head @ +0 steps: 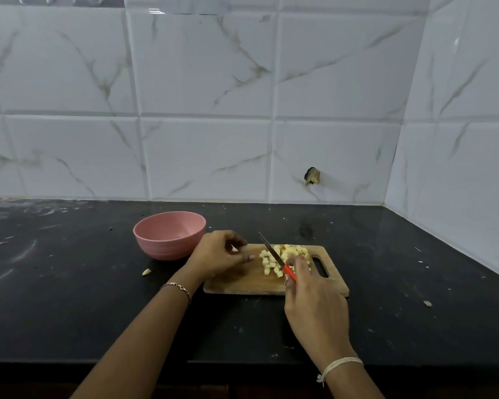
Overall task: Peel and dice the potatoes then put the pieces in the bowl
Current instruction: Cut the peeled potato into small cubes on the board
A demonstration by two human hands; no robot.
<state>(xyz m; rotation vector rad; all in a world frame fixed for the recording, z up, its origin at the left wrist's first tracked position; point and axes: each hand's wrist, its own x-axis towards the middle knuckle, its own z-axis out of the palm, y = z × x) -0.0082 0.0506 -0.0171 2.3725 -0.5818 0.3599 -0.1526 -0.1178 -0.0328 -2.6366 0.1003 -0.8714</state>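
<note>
A heap of pale yellow potato dice (283, 256) lies on the right half of a wooden cutting board (242, 280) on the black counter. My right hand (311, 306) holds a knife (271, 251) by its red handle, and the blade slants up and to the left across the dice. My left hand (219, 254) hovers over the board's left end with its fingers loosely curled and nothing visible in them. The pink bowl (169, 234) stands just left of the board and looks empty.
A small potato scrap (146, 272) lies on the black counter (69, 298) left of the board, and another bit (427, 303) lies to the right. White tiled walls close the back and right side. The counter's front edge runs along the bottom.
</note>
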